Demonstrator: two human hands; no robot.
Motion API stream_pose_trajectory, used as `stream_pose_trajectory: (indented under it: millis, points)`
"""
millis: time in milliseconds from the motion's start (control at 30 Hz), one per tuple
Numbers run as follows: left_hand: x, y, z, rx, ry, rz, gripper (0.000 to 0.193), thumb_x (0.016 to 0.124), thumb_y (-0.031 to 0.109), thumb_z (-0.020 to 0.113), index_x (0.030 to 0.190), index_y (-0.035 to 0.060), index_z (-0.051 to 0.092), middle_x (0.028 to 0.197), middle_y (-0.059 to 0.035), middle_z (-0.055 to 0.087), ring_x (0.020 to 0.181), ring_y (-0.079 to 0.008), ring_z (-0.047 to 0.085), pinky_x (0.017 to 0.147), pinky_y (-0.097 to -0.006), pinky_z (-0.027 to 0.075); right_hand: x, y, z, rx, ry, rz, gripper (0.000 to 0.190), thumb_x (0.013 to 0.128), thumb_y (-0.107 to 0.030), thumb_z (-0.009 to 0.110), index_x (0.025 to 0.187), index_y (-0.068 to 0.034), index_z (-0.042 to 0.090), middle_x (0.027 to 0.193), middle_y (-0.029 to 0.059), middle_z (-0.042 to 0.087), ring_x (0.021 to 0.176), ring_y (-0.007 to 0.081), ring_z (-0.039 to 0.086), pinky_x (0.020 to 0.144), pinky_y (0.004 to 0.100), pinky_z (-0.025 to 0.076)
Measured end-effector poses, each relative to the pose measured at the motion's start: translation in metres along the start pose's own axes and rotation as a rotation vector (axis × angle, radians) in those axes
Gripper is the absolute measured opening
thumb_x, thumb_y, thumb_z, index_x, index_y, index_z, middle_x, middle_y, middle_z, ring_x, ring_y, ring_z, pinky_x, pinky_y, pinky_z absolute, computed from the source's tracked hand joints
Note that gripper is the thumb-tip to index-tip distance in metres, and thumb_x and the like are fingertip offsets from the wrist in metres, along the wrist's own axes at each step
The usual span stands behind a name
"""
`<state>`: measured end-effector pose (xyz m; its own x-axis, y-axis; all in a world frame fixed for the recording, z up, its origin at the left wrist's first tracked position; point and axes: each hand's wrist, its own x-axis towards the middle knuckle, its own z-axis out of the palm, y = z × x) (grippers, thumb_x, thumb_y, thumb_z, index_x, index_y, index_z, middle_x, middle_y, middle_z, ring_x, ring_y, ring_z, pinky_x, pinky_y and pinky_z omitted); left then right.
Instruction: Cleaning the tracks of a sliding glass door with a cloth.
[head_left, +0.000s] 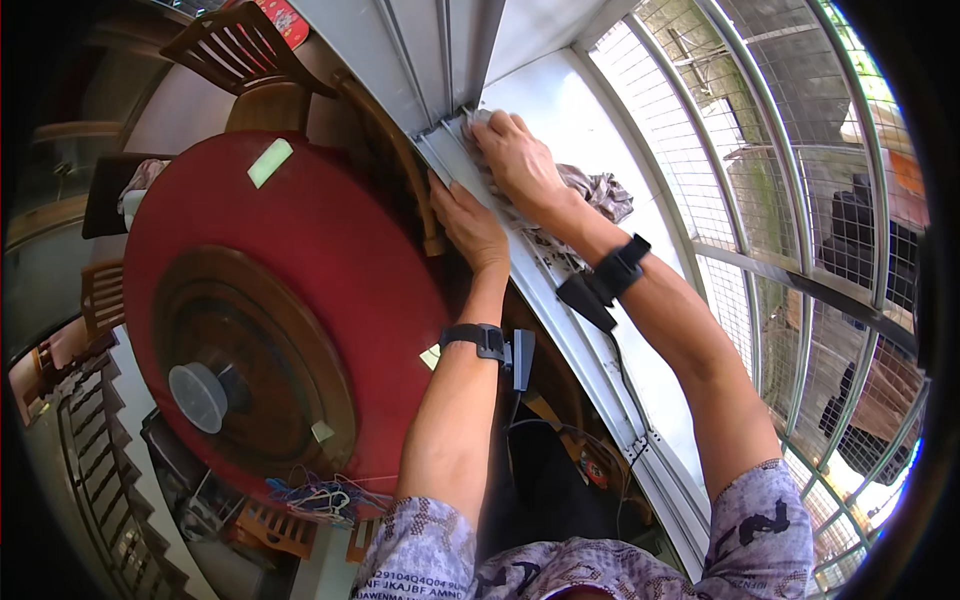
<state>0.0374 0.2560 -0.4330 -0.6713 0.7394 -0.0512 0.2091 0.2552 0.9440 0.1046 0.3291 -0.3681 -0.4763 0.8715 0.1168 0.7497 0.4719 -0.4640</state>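
My right hand (519, 161) presses a crumpled grey cloth (475, 124) into the corner of an aluminium sliding-window track (536, 300), where the track meets the upright frame. A patterned, bunched cloth (604, 193) lies under and beside my right wrist on the white sill; whether it joins the grey piece is hidden by the hand. My left hand (474, 229) rests on the track's inner edge, just below the right hand, and holds no loose thing. Dark specks of dirt lie along the track near the patterned cloth. Both wrists wear black straps with small devices.
A round red-covered table (300, 217) with a wooden turntable (262, 315) stands left. A wooden chair (251, 52) and a curved wooden chair back (397, 142) stand by the window. Metal security bars (787, 150) close off the right. A black cable (626, 382) crosses the track. Clothes hangers (322, 499) lie at the table's edge.
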Motion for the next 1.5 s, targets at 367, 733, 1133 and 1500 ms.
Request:
stream_pose_trajectory:
  millis: [367, 733, 1133, 1500]
  points:
    - [0.003, 0.004, 0.0, -0.001, -0.031, 0.001, 0.046, 0.098, 0.027, 0.033, 0.134, -0.0028, 0.034, 0.126, -0.0284, 0.044, 0.112, -0.0418, 0.046, 0.094, -0.0452, 0.039, 0.005, -0.019, 0.031, -0.676, -0.172, -0.056, 0.026, 0.075, -0.019, 0.057, 0.092, -0.002, 0.067, 0.102, 0.0071, 0.049, 0.096, 0.0228, 0.045, 0.069, 0.0287, 0.039]
    - [0.0, 0.007, 0.007, -0.043, -0.012, 0.016, 0.042, 0.098, 0.02, 0.033, 0.133, -0.0026, 0.035, 0.125, -0.0272, 0.045, 0.112, -0.0406, 0.047, 0.093, -0.0447, 0.039, 0.023, 0.017, 0.013, -0.027, 0.063, 0.108, 0.023, 0.082, -0.015, 0.055, 0.103, -0.005, 0.059, 0.095, 0.0127, 0.055, 0.097, 0.0319, 0.053, 0.08, 0.0397, 0.046]
    - [0.004, 0.007, 0.002, 0.067, 0.053, 0.068, 0.04, 0.099, 0.023, 0.033, 0.124, -0.0077, 0.041, 0.11, -0.0295, 0.053, 0.096, -0.0401, 0.054, 0.084, -0.0426, 0.043, -0.056, 0.007, 0.011, 0.071, 0.041, 0.312, 0.018, 0.079, -0.013, 0.059, 0.092, -0.001, 0.052, 0.09, 0.0174, 0.057, 0.091, 0.034, 0.056, 0.079, 0.0417, 0.046]
    - [0.003, 0.01, -0.004, 0.03, 0.033, 0.027, 0.043, 0.099, 0.023, 0.032, 0.128, -0.0086, 0.037, 0.119, -0.0306, 0.048, 0.105, -0.0408, 0.051, 0.089, -0.0429, 0.041, -0.08, -0.003, -0.03, 0.029, -0.404, 0.545, 0.017, 0.079, -0.016, 0.058, 0.085, 0.0, 0.056, 0.085, 0.0182, 0.058, 0.088, 0.0342, 0.057, 0.077, 0.0426, 0.046]
